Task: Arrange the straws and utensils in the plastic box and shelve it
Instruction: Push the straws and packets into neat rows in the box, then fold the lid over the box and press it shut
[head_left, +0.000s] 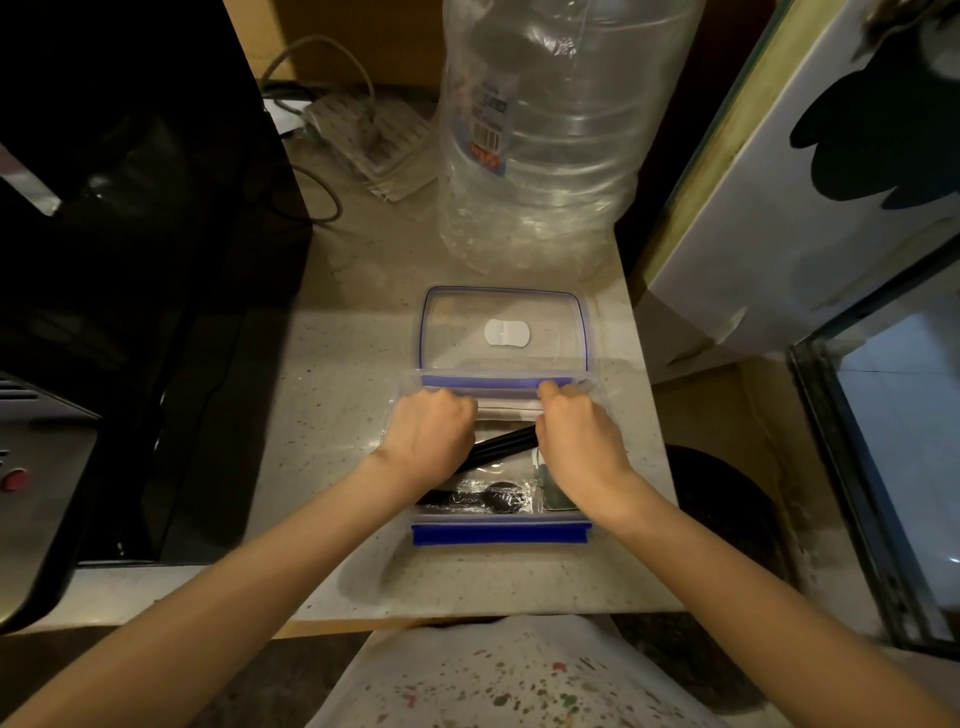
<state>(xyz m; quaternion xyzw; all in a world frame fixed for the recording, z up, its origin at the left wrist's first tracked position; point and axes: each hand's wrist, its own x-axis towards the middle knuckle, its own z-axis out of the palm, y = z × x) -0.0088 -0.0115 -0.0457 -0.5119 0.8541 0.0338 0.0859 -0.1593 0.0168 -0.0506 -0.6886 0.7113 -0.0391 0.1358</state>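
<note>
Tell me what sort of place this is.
Probably a home kitchen corner: a speckled stone counter, a big clear water jug standing at the back, and a plastic box holding wrapped utensils.

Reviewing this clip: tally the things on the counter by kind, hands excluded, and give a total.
Plastic box: 1
Lid: 1
Large clear bottle: 1
Power strip: 1
Black straw bundle in the box: 1, straws too close to count
Wrapped black utensil in the box: 1
Total: 6
</note>
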